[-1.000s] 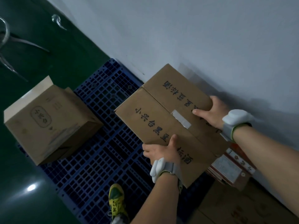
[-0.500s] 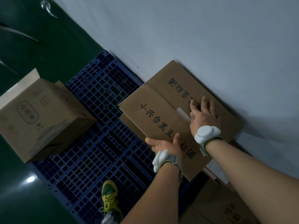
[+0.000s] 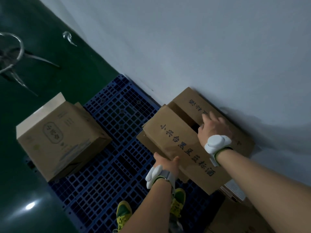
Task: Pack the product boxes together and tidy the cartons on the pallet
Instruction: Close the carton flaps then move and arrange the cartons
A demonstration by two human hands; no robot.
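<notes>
The right hand (image 3: 214,127) lies flat and spread on the far flap of the carton (image 3: 181,145); the left hand (image 3: 165,163) grips its near edge. The carton sits on the blue pallet (image 3: 117,148), against the wall. Best to press both flaps level before aligning it.

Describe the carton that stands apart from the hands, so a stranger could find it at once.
Start at the blue plastic grid pallet on the dark green floor. At its left corner, away from the white wall, sits a brown cardboard carton. Unlike the wall-side brown carton with large black characters, it bears a rounded outlined logo and one pale raised flap.
</notes>
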